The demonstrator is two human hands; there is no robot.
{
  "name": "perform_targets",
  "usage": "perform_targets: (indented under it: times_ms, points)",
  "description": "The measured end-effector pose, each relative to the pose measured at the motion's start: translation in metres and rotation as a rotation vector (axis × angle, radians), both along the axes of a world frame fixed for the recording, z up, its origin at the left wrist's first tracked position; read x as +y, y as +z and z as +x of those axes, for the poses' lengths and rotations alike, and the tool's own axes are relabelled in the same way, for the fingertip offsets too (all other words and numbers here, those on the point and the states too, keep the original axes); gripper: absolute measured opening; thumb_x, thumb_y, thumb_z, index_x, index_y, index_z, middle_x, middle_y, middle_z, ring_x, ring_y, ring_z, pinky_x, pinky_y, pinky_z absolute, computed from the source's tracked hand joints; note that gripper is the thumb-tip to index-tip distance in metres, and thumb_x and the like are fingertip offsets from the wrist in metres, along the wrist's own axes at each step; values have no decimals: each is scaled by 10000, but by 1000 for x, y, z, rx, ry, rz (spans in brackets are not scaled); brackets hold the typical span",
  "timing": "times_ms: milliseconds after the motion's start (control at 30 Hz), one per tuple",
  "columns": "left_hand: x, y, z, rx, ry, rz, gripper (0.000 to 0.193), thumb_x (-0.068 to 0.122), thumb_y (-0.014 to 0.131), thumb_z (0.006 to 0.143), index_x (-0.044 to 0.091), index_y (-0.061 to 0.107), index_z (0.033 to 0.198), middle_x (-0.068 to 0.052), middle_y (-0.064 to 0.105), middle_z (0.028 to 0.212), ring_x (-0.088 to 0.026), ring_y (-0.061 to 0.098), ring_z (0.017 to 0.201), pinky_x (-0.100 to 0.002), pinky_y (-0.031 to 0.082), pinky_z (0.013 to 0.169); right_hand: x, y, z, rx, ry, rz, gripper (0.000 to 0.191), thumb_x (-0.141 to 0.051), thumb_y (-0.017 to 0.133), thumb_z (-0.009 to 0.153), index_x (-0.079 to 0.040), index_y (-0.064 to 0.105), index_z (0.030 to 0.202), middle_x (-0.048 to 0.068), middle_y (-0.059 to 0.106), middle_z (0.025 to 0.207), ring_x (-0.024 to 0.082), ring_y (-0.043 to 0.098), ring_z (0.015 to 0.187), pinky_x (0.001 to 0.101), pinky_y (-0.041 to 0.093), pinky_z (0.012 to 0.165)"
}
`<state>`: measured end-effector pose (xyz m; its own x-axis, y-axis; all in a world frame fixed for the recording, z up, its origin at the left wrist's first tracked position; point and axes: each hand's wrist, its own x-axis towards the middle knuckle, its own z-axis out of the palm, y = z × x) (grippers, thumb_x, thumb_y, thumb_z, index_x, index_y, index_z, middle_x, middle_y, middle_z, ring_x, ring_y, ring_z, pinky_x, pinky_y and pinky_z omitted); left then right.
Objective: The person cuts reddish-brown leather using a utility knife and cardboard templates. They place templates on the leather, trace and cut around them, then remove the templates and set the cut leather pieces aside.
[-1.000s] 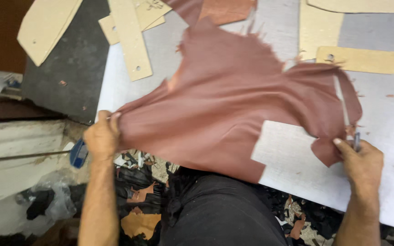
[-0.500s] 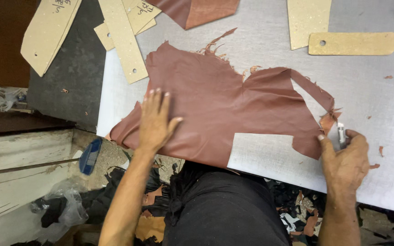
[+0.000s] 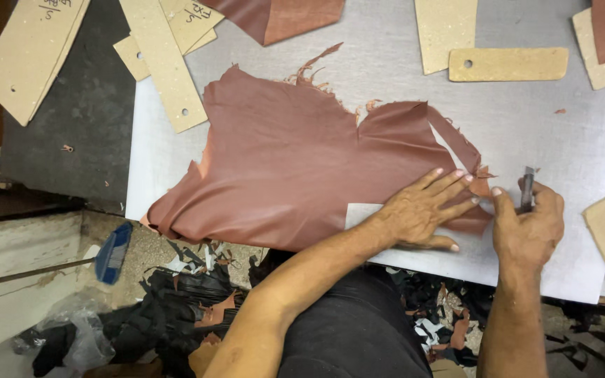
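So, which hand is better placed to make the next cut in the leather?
Probably the right hand: it already grips the knife at the leather's edge, while the left hand lies flat, pressing it down.

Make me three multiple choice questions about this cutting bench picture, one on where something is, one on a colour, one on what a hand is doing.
1. Where does the left hand lie?
A. on the right part of the leather hide
B. on the dark mat
C. off the bench

2. What colour is the hide?
A. black
B. reddish brown
C. blue

3. What does the right hand do?
A. lies flat and empty
B. holds a slim metal tool
C. lifts a card template

Answers:
1 A: the fingers are spread flat on the hide near its right edge.
2 B: the whole sheet on the white board is reddish brown.
3 B: the hand's grip is closed round the tool, whose tip sticks up past the fingers.
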<state>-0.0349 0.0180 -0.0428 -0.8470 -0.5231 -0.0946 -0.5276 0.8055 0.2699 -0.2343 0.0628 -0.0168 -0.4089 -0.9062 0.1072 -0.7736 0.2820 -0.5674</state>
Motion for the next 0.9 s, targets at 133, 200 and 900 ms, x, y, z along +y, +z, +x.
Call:
perform_targets:
  times_ms: [133, 200, 900]
  points:
    - [-11, -15, 17, 73, -50, 26, 985, 846, 234, 903, 191, 243, 1638, -146, 151, 1708, -285, 82, 1589, -476, 44, 1300, -57, -4, 11, 126, 235, -95, 522, -298, 799, 923, 101, 653, 1227, 300, 656, 1217, 419, 667, 1040, 484, 540, 866]
    - [-22, -23, 36, 82, 39, -8, 944, 811, 269, 924, 173, 259, 1620, -156, 163, 1695, -298, 94, 1573, -490, 50, 1282, -86, 1, 15, 100, 213, 259, 376, -293, 746, 957, 25, 711, 1155, 288, 706, 1062, 428, 688, 976, 506, 538, 866]
    - [-127, 16, 66, 219, 305, 0, 1050, 814, 581, 765, 158, 382, 1562, -241, 265, 1637, -402, 166, 1540, -545, 57, 1262, -332, 33, 23, 301, 65, 17, 552, -305, 795, 919, 37, 606, 1308, 388, 499, 1368, 499, 633, 1050, 500, 521, 907]
